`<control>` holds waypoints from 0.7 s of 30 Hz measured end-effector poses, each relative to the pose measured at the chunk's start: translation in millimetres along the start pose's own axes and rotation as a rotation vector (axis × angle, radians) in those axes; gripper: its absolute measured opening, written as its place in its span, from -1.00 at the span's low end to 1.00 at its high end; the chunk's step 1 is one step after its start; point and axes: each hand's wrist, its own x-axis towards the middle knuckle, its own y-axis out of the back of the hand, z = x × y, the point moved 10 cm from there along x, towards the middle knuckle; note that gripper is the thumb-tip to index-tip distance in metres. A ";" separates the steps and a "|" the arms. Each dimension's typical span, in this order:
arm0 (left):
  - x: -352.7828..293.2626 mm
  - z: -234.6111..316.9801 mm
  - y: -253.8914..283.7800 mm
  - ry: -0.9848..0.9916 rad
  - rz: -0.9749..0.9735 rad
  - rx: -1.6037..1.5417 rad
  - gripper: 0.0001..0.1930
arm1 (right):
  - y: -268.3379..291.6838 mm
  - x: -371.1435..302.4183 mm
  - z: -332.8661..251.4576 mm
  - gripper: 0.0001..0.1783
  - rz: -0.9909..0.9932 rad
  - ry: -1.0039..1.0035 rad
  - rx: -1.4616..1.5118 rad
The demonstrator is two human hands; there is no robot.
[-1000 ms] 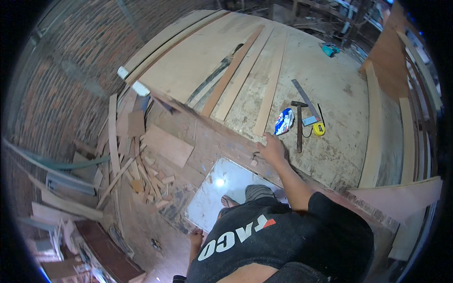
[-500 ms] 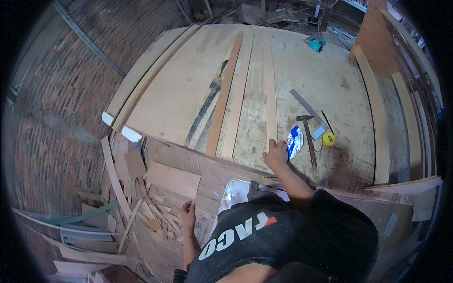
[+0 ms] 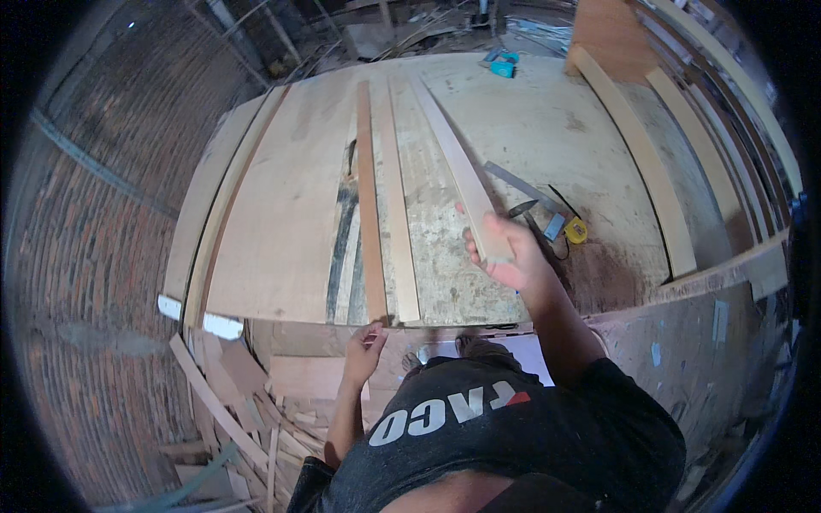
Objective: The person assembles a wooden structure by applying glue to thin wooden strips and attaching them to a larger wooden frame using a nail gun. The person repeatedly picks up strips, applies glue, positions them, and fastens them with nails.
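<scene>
My right hand (image 3: 517, 256) is wrapped around the near end of a pale wooden strip (image 3: 453, 162). That end is tilted up off the large plywood-topped table (image 3: 265, 222), and the far end reaches toward the back. My left hand (image 3: 365, 350) is at the table's front edge, close to the near end of a reddish-brown strip (image 3: 368, 205); its fingers are curled in, and what they hold, if anything, is too small to make out. A second pale strip (image 3: 399, 214) lies between. Just beyond my right hand are a partly hidden hammer (image 3: 522, 208) and a try square (image 3: 513, 181).
A yellow tape measure (image 3: 575, 230) lies right of the hammer, and a teal power tool (image 3: 503, 66) at the back. Long boards (image 3: 637, 162) line the right side. Wood offcuts (image 3: 282, 427) litter the floor at lower left, beside a brick wall (image 3: 94, 256).
My right hand has gone from resting at the pale strip's near end to gripping and raising it, slanting the strip. My left hand has moved up to the table edge. The view has shifted.
</scene>
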 end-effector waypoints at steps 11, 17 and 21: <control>48.7 23.3 7.1 -0.176 -0.177 -0.056 -0.64 | -120.4 42.8 -68.8 -0.30 -0.170 0.140 0.208; 78.3 10.2 12.5 -0.183 -0.156 -0.034 -0.65 | -138.0 54.6 -67.8 -0.31 -0.248 0.118 0.330; 91.5 19.6 -0.1 -0.189 -0.164 0.002 -0.70 | -142.9 54.8 -70.2 -0.37 -0.298 0.130 0.467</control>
